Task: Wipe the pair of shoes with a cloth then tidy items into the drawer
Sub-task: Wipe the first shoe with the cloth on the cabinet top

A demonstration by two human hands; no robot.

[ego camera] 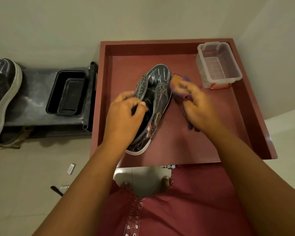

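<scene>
A dark high-top shoe with a white sole lies inside the open red-brown drawer, toe pointing away from me. My left hand grips the shoe at its opening, thumb inside the collar. My right hand holds a purple and orange cloth just right of the shoe, blurred by motion. The second dark shoe rests on a black shelf at the far left.
A clear plastic box with a red clasp stands in the drawer's back right corner. A black tub sits on the shelf. Small items lie on the pale floor, among them a white piece. My feet show below the drawer.
</scene>
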